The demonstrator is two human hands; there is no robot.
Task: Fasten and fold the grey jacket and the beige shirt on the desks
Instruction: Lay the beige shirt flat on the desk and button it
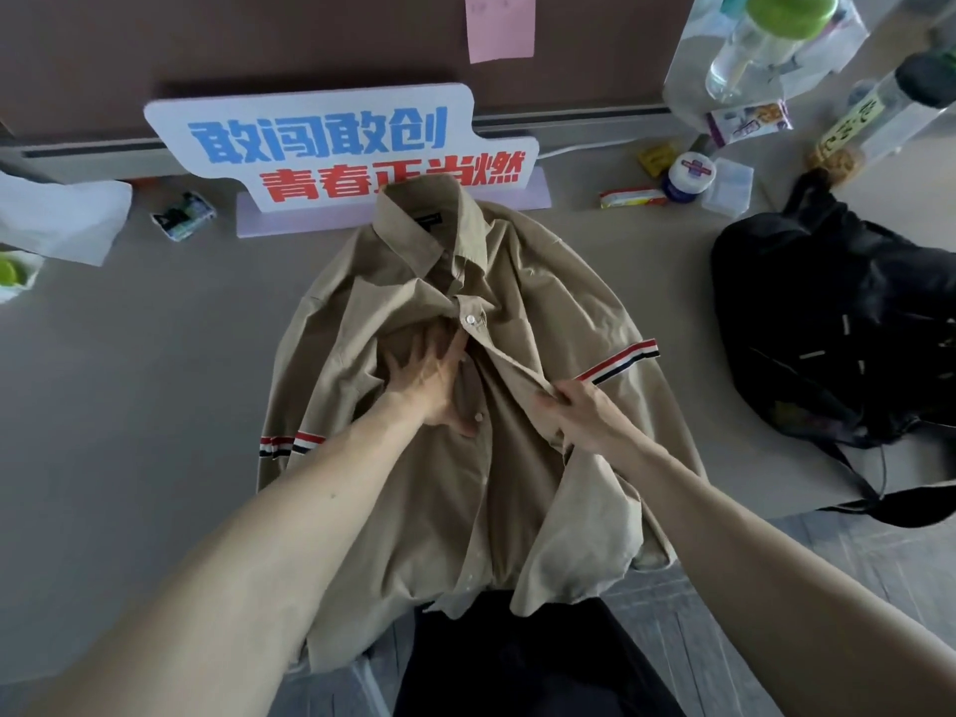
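Shirt lies front up on the worktop, collar at the far side, hem over the near edge. Left hand presses its chest, fingers spread straight. Right hand pinches the placket edge.

Soft even daylight, faint shadows, slight overall blur, wide-angle bending toward the edges

Looks like an office to me: grey bench against a brown partition, pink note stuck on it, a slogan sign, a black bag.
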